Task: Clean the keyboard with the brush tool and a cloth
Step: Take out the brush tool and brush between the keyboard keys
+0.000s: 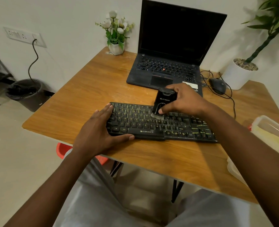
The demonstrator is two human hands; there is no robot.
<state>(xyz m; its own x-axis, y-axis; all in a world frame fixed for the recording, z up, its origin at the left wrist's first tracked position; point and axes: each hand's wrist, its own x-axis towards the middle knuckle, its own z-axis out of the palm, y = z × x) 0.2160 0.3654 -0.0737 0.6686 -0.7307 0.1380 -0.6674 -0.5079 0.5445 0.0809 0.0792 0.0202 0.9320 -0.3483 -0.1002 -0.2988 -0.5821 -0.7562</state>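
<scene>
Found the keyboard (135,125) on the table (89,82) at centre frame, long axis running left to right and dipping a little toward the lower right. Steadied at its left end by the left hand (99,130) — fingers straight over the corner keys, thumb laid along the front edge. Gripped the brush (164,100) upright in the right hand (184,100), fingers curled round its body, bristles (157,116) down on the middle rows. Noticed pale streaks on the keys toward the right of the frame — nearer the right hand, so probably called for strokes along the long axis that way. Saw no cloth.
</scene>
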